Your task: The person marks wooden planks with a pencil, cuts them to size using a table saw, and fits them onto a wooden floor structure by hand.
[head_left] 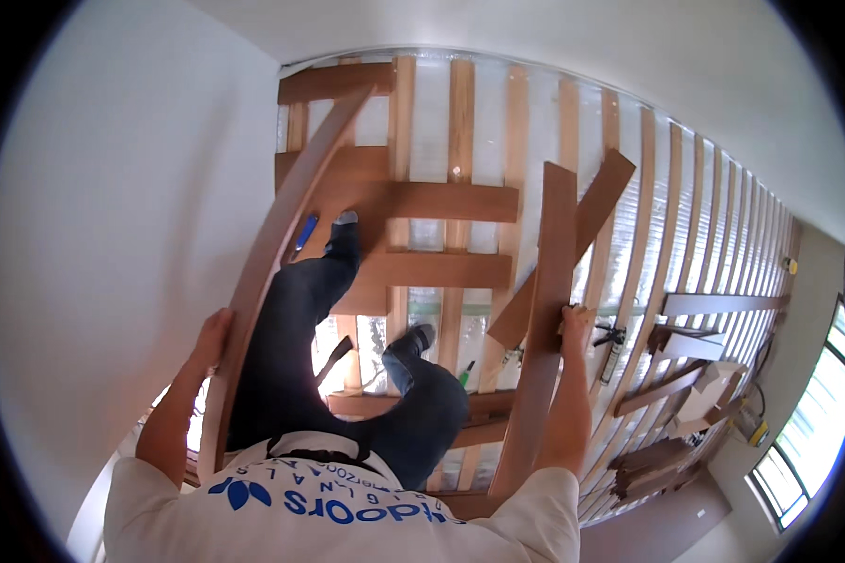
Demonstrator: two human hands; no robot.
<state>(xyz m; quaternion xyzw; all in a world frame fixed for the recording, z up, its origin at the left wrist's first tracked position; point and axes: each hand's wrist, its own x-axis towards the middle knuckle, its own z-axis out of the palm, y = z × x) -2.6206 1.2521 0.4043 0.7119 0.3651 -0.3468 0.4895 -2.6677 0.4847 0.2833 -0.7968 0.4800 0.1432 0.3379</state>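
My left hand (214,335) is closed on the edge of a long brown plank (292,190) running along the white wall at left. My right hand (576,324) is closed on the edge of another upright plank (549,246), which lies over a slanted plank (609,190). Between them, my dark-trousered legs (286,328) are spread over short planks (453,200) laid across pale battens (460,113) and foil underlay. A blue tool (306,232) lies by the left plank, a green tool (467,373) near my right foot, and a caulking gun (613,357) beside my right hand.
White walls (113,235) bound the left and far side. Toward the right, battens continue over foil, with loose boards (723,302), an open cardboard box (707,394) and a yellow power tool (751,427). A bright window (812,413) is at the far right.
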